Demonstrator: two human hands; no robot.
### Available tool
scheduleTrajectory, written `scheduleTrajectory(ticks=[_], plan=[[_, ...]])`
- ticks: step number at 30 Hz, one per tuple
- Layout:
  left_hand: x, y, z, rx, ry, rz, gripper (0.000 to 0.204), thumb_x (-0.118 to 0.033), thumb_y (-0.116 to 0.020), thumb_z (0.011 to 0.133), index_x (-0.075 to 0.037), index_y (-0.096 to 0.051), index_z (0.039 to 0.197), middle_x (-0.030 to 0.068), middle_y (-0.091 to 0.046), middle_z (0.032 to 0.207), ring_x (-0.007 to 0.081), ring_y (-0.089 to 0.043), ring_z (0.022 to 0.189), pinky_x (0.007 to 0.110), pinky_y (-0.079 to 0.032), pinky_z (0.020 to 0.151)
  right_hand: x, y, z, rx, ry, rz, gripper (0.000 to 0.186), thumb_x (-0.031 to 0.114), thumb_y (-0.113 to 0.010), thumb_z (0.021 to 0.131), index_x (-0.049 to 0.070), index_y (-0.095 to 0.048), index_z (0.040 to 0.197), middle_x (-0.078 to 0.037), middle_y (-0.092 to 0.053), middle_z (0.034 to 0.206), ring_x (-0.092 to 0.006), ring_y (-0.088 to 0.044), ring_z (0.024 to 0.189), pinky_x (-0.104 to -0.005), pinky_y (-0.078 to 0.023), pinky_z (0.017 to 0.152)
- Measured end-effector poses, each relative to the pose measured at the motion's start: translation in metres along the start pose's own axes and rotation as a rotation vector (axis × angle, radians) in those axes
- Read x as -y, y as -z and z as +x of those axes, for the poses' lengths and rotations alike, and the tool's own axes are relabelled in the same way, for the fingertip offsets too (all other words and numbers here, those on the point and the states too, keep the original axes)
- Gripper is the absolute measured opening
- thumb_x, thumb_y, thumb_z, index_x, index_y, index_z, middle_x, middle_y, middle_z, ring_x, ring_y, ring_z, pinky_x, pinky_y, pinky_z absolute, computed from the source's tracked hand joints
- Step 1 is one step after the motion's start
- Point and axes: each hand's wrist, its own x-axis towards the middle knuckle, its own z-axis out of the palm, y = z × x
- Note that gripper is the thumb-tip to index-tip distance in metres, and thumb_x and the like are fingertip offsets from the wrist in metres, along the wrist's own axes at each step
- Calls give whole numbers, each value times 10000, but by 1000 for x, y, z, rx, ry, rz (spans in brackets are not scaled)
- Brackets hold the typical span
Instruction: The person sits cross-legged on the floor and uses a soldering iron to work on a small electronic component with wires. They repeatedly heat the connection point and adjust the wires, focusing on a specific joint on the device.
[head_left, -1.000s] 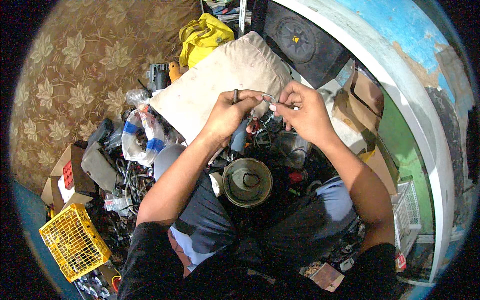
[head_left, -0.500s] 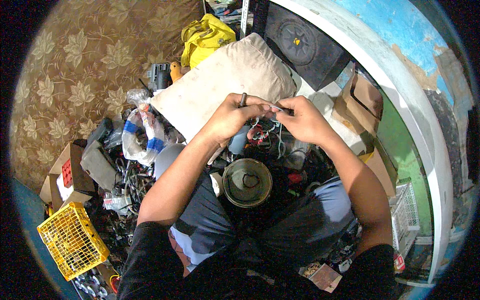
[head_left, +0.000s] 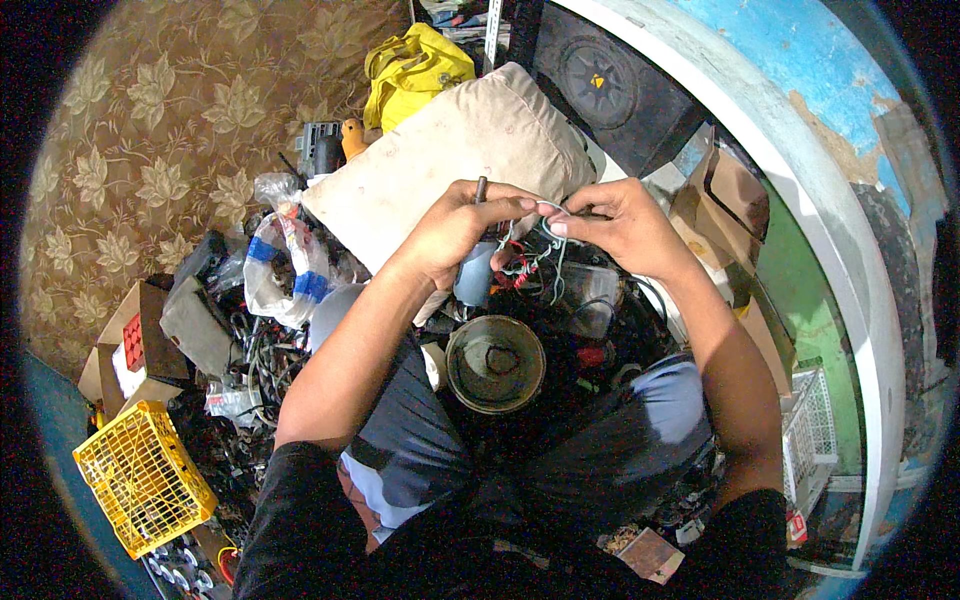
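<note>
My left hand [head_left: 455, 232] grips a slim dark tool [head_left: 481, 190] that sticks up from my fist. My right hand [head_left: 615, 222] pinches the top of a tangled bunch of thin wires [head_left: 527, 258], green, white and red, which hangs between both hands. The fingertips of the two hands nearly meet above the wires. Below them, between my knees, sits a round metal bowl-shaped part [head_left: 495, 362] with a dark middle.
A beige cushion [head_left: 455, 165] lies behind my hands, with a yellow bag [head_left: 412, 70] and a black speaker box [head_left: 600, 85] beyond. Plastic bags [head_left: 285, 262], cables and boxes crowd the left, and a yellow crate [head_left: 143, 488] stands at lower left. Cardboard [head_left: 725, 205] is at right.
My hands have drawn closer together and dropped slightly. The bunch of wires now hangs in plain sight between them.
</note>
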Motion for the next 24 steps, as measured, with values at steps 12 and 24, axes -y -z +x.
scheduleTrajectory(ticks=[12, 24], plan=[[-11, 28, -1, -119, 13, -230, 283, -216, -612, 910, -7, -626, 1100, 11, -504, 744, 105, -420, 454, 262, -375, 459, -7, 45, -7, -202, 171, 840, 251, 251, -607, 927, 42, -653, 797, -30, -599, 833, -164, -569, 919, -322, -422, 877], [-17, 66, -3, -246, -91, -420, 269, -173, -626, 904, 13, -647, 1097, 40, -490, 853, 114, -463, 508, 255, -417, 485, 3, 87, -28, -201, 330, 1203, 394, 281, -540, 981, 59, -528, 1306, -7, -434, 720, -130, -407, 549, -325, -432, 748]])
